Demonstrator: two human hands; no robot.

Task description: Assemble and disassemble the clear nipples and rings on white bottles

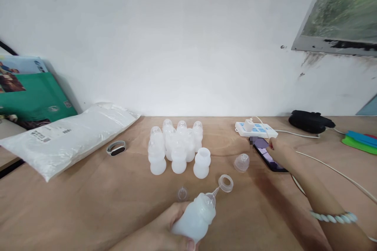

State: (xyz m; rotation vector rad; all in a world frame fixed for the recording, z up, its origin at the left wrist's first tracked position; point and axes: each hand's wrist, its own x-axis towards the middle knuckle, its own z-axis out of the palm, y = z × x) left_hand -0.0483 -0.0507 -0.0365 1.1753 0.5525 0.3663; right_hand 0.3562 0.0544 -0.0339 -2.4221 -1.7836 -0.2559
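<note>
My left hand point(172, 225) is wrapped round a white translucent baby bottle point(193, 219), tilted to the right. A clear piece with a thin tip point(211, 199) sits at the bottle's mouth. Just beyond it lies a white collar ring point(226, 183). A small clear teat point(182, 193) rests behind my left hand, and a clear dome cap point(242, 162) is farther right. My right hand point(277, 149), fingers curled, touches the lit screen of a phone point(262, 150). An uncapped white bottle point(202, 163) stands beside a group of capped bottles point(179, 159).
A white plastic parcel point(76, 133) and a grey wristband point(116, 148) lie on the left. Green folders point(44, 96) lean behind. At the back right are a power strip point(260, 130) with cables, a black case point(310, 121) and coloured sheets point(361, 142).
</note>
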